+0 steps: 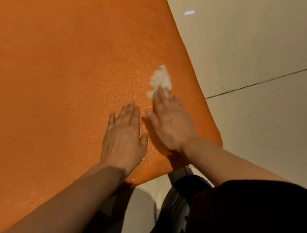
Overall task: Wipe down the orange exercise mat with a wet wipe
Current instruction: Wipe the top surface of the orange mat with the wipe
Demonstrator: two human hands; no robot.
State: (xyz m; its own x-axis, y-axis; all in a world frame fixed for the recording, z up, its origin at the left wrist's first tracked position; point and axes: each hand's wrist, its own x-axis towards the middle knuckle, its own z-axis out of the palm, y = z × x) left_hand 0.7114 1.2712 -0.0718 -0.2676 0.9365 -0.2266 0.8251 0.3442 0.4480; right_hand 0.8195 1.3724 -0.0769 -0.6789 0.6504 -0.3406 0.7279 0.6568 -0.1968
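Wiping near the right edge of the orange mat (64, 69).
The right hand (170, 121), fingers straight and flat, is pressing the crumpled white wet wipe (160, 78) onto the mat beside the pale floor (265, 42); the left hand (124, 139), also flat and holding nothing, is bracing the mat. Overlapping strokes and steady fingertip pressure should serve best, with the wipe spread wider.

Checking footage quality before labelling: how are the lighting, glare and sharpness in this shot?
Head view: warm, dim light; the orange exercise mat glistens in front of the hands; a glare spot on the pale tiled floor; the right hand and crumpled white wet wipe are motion-blurred, the left hand sharper; straight edges bow.
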